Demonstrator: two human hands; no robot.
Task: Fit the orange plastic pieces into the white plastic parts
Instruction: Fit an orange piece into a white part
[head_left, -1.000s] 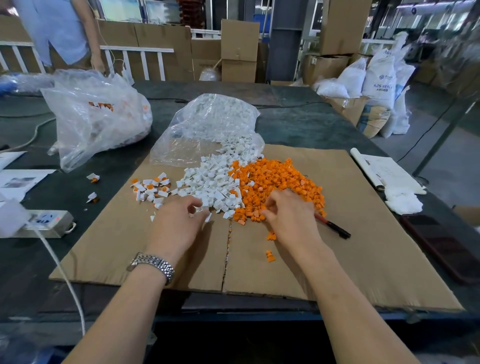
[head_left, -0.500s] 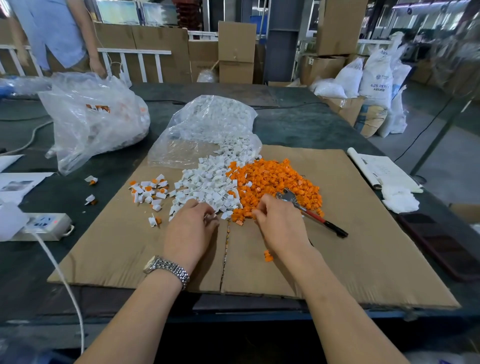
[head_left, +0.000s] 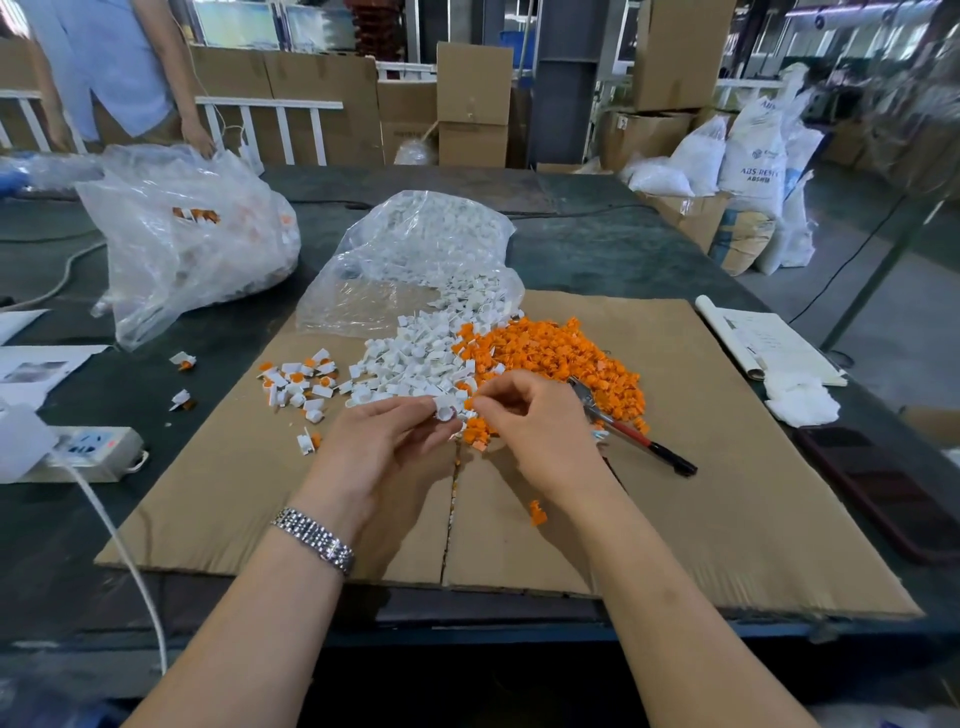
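L hand (head_left: 384, 447) pinches a white part (head_left: 445, 410) betw thumb and fingertips just above the near edge of the orange heap (head_left: 556, 369), its round open end facing the camera, long axis hard to tell; R hand (head_left: 535, 421) has fingers curled w/ tips pinched right beside that part, what they hold is too small to tell. Loose white parts (head_left: 415, 358) lie left of the orange heap, all on cardboard (head_left: 727, 509) w/ bare sheet toward its near and right edges. Sack (head_left: 753, 156) far right of the heap reads "ABS RESIN".

two bare forearms, no sleeves, silver metal link wristwatch (head_left: 314, 540) on the left wrist
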